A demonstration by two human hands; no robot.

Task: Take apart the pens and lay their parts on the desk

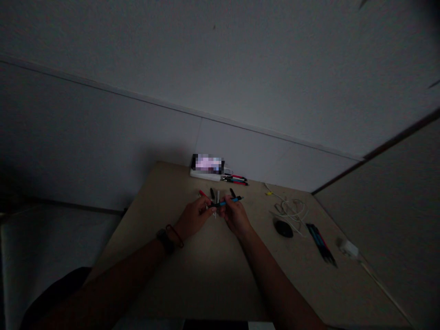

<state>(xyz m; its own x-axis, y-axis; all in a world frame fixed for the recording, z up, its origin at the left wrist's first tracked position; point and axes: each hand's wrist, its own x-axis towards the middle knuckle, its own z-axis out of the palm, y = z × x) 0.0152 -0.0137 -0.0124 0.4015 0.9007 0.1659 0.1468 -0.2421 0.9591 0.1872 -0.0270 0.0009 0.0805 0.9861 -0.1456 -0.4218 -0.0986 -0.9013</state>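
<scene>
My left hand (195, 216) and my right hand (234, 215) meet over the middle of a light wooden table (213, 270). Together they hold a blue pen (231, 200) with a black tip that points right and slightly away. The left fingers pinch its near end, and the right fingers grip its barrel. Just beyond the hands lie several small pen parts (213, 194), black, red and pale, on the table top. The scene is dim, so fine detail is hard to read.
A white box (205, 173) with a blurred item on it stands at the table's back edge, with red and black pens (235, 179) beside it. To the right lie white cables (290, 208), a black mouse (283, 228), a bundle of pens (321, 243) and a white charger (349, 249).
</scene>
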